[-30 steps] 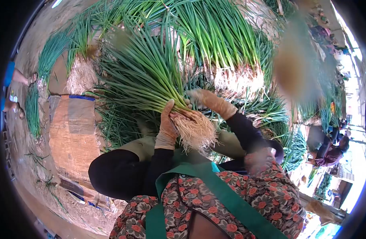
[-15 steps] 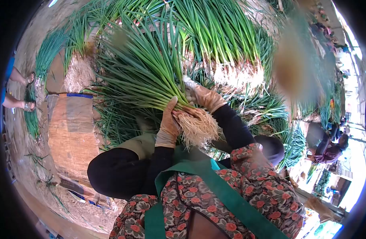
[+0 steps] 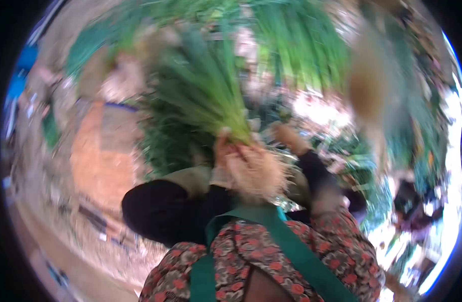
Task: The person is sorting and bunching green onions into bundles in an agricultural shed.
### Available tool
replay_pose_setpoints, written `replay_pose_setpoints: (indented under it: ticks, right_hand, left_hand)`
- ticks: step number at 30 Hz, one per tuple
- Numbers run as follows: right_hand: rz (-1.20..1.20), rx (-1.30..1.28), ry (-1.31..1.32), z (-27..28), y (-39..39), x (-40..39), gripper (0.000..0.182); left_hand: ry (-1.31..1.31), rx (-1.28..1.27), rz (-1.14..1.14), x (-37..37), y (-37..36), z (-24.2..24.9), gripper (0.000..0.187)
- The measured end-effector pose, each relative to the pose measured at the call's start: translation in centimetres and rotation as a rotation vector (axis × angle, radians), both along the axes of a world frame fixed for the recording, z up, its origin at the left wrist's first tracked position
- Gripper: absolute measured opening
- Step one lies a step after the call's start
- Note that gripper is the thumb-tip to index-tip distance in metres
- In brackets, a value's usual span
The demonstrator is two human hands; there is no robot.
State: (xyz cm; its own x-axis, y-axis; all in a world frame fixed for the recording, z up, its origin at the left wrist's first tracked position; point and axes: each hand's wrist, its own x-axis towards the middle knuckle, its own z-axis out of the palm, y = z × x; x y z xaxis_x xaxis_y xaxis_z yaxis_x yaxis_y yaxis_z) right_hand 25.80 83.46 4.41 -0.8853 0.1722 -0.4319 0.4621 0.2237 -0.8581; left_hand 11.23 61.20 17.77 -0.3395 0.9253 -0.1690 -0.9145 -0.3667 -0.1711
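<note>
A bunch of green onions (image 3: pixel 211 95) stands fanned out in front of my body, its leaves pointing up and left and its pale roots toward my lap. My left hand (image 3: pixel 223 158), in a whitish-orange glove, is closed round the bunch just above the roots. To the right of the bunch is my gloved right hand (image 3: pixel 290 138), apart from the stalks; motion blur smears its fingers. Further up lie more green onions (image 3: pixel 301 45) with white root ends.
An orange-brown board or mat (image 3: pixel 102 156) lies on the ground at the left. Loose greens (image 3: pixel 165 136) spread between it and the bunch. Blurred shapes and more greens (image 3: pixel 374 201) are at the right. A blurry brownish spot covers part of the upper right.
My right hand has come away from the bunch to the right. My left hand still holds the bunch, which now appears more upright. The whole view has shifted and blurred.
</note>
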Motion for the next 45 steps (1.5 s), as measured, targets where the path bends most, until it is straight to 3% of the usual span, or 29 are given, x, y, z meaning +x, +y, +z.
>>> replay_pose_setpoints:
  ticks: [1, 2, 3, 4, 5, 6, 7, 10, 11, 13, 14, 15, 17, 20, 24, 27, 30, 32, 33, 36, 38, 40, 41, 42, 43, 44, 45]
  right_hand:
    - [-0.208, -0.384, 0.155, -5.3, 2.1, -0.9, 0.040]
    - [-0.340, -0.081, 0.193, -3.2, 5.5, -1.4, 0.039]
    - [-0.333, 0.431, 0.171, -0.8, 8.8, -1.0, 0.038]
    - [-0.300, 0.797, 0.139, 0.8, 11.8, -0.4, 0.036]
    - [-0.251, 0.999, 0.122, 1.1, 13.5, -0.3, 0.035]
    - [-0.213, 1.101, 0.113, 1.8, 13.9, -0.8, 0.034]
    - [-0.187, 1.099, 0.094, 2.4, 13.8, -0.8, 0.033]
    - [-0.338, 0.636, -0.146, 6.2, 9.8, -2.8, 0.035]
    - [-0.184, 0.778, -0.031, 5.6, 9.1, -2.0, 0.032]
    - [-0.034, 0.768, 0.012, 8.5, 4.0, -1.9, 0.031]
    - [0.051, 0.744, 0.011, 10.3, 1.4, -1.5, 0.031]
    - [0.146, 0.718, 0.006, 11.7, -0.7, -1.2, 0.031]
    - [0.328, 0.659, -0.018, 14.0, -3.7, -0.5, 0.030]
    - [0.465, 0.401, -0.030, 15.1, -3.3, -0.1, 0.029]
    - [0.097, 0.045, 0.058, 13.7, -2.4, -0.7, 0.027]
    - [-0.002, 0.280, 0.251, 11.1, -2.9, -2.7, 0.026]
    - [0.222, 0.796, 0.408, 8.2, -2.0, -5.6, 0.024]
    - [-0.047, 0.559, 0.427, 5.2, -2.0, -7.0, 0.021]
    - [-0.294, 0.318, 0.421, 4.4, -3.1, -8.4, 0.020]
    - [-0.586, -0.518, 0.467, 5.5, -3.9, -7.2, 0.020]
    - [-0.546, -1.255, 0.620, 4.5, -3.1, -5.4, 0.021]
    - [-0.202, -1.516, 0.670, 2.4, 0.0, -5.7, 0.019]
    - [-0.402, -1.100, 0.664, 4.3, -0.9, -4.8, 0.025]
    - [-0.560, -0.570, 0.498, 6.1, -1.6, -3.9, 0.030]
    - [-0.680, -0.196, 0.256, 7.9, -2.3, -3.1, 0.036]
    - [-0.510, 0.244, 0.073, 6.7, -1.2, -2.5, 0.033]
    - [-0.132, 0.555, -0.050, 5.1, -0.9, -1.7, 0.031]
  left_hand:
    - [0.026, -0.103, -0.025, -1.3, -1.7, -1.3, 0.050]
    - [-0.014, -0.180, -0.072, -0.4, -1.3, -3.6, 0.050]
    - [-0.064, -0.249, -0.119, 0.1, -0.8, -5.9, 0.049]
    - [-0.014, -0.189, -0.065, 0.2, 0.6, -2.1, 0.049]
    - [0.094, -0.119, -0.124, 0.6, 1.2, -2.5, 0.047]
    - [0.027, -0.102, -0.077, 0.6, 1.3, -1.3, 0.046]
    - [0.010, -0.039, -0.078, 1.3, 1.8, -1.7, 0.047]
    - [0.023, 0.009, -0.088, 1.3, 2.3, -2.4, 0.049]
    - [0.031, 0.001, -0.099, 1.0, 2.1, -2.4, 0.049]
    - [0.044, -0.109, -0.082, 0.5, 2.0, -2.3, 0.046]
    - [0.048, -0.160, -0.081, 0.5, 1.9, -1.9, 0.044]
    - [0.030, -0.009, -0.177, 0.0, 1.4, -1.5, 0.045]
    - [0.050, -0.072, -0.163, 0.4, 1.7, -1.7, 0.045]
    - [0.015, -0.130, -0.166, 0.4, 1.8, -1.5, 0.043]
    - [0.059, -0.145, -0.179, 0.8, 1.9, -2.8, 0.042]
    - [0.124, -0.194, -0.172, 0.7, 1.6, -2.3, 0.038]
    - [0.102, -0.213, -0.173, 0.6, 1.6, -2.0, 0.034]
    - [0.084, -0.222, -0.194, 0.6, 1.4, -2.4, 0.033]
    - [0.074, -0.224, -0.204, 0.5, 1.3, -2.3, 0.032]
    - [0.034, -0.205, -0.150, 0.8, 1.5, -2.0, 0.031]
    - [-0.103, -0.229, -0.184, 1.5, 2.2, -4.6, 0.035]
    - [-0.023, -0.253, -0.143, 2.9, 2.9, -8.5, 0.038]
    - [-0.046, 0.013, -0.173, 2.1, 0.8, -6.2, 0.038]
    - [-0.038, 0.099, -0.076, 1.6, 0.9, -3.6, 0.040]
    - [-0.037, 0.191, 0.020, 1.2, 1.0, -1.1, 0.042]
    - [-0.041, 0.288, 0.112, 0.8, 1.1, 1.5, 0.044]
    - [-0.006, 0.286, 0.096, 0.5, 1.0, 0.5, 0.049]
